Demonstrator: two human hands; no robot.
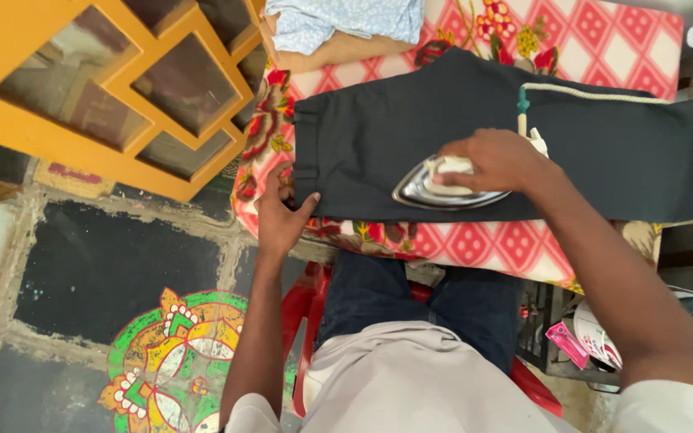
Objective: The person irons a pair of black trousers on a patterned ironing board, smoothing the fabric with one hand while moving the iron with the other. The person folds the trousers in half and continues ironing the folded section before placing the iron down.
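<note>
Dark navy trousers (pixel 411 136) lie flat across a table covered with a red-and-white patterned cloth (pixel 603 40). My right hand (pixel 491 160) grips the white handle of a shiny metal iron (pixel 431 191) that rests on the trousers near their lower edge. A pale braided cord (pixel 587 92) runs from the iron's back toward the right. My left hand (pixel 282 215) presses on the waistband corner at the left end of the trousers, thumb on the fabric.
Folded light blue and tan garments (pixel 338 28) sit at the table's far edge. A yellow wooden lattice frame (pixel 122 88) stands to the left. I sit on a red plastic chair (pixel 302 309). The floor has dark tiles and a painted colourful design (pixel 174 361).
</note>
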